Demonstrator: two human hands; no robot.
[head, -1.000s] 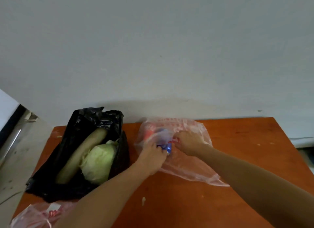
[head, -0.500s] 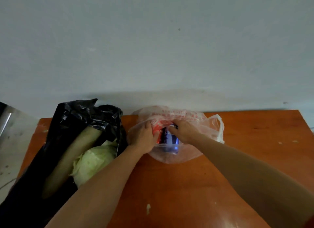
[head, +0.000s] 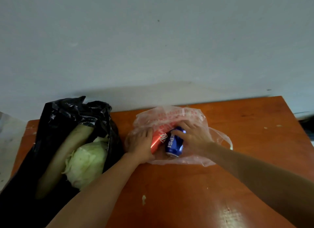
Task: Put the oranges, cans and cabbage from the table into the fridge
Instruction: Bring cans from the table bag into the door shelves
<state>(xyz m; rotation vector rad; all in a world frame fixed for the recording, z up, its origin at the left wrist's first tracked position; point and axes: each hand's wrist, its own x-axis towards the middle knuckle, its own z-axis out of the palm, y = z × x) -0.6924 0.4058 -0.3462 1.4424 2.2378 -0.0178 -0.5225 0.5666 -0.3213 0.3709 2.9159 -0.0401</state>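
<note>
I am seeing my left hand [head: 140, 142] curling round the red can [head: 158, 140] and my right hand [head: 193, 137] clasping the blue can [head: 175, 144] just beside it, both lying on the clear bag [head: 178, 115] on the table [head: 254, 134], the cabbage [head: 86, 161] sitting in the black bag [head: 68, 115] at nine o'clock.

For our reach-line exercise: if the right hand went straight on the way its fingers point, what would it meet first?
Probably the red can, beside the blue can the right hand holds; depth is unclear.
</note>
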